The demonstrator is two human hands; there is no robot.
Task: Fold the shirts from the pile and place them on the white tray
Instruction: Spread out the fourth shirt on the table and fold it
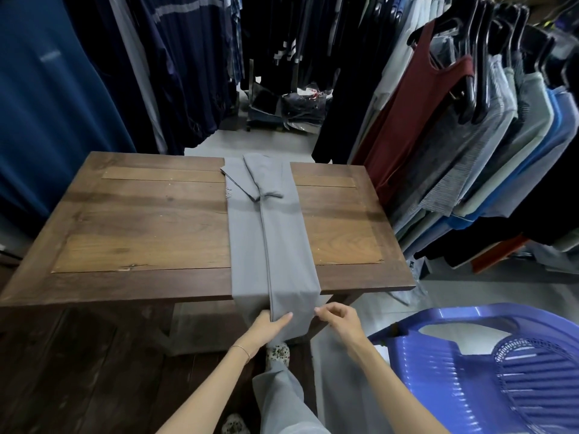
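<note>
Shirt: smooth grey cloth shirt point(269, 233), folded into a long narrow strip with the sleeves turned inward.
Place: down the middle of the brown plank wooden table point(141, 233), hem hanging over the near edge.
My left hand point(266, 330): thumb over and fingers under the hem's centre fold, gripping.
My right hand point(338, 321): fingertips pinching the hem's right edge.
At my right: blue slotted plastic object point(470, 371).

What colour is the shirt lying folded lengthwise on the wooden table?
Plain grey, no pattern. The shirt shows best in the head view.
</note>
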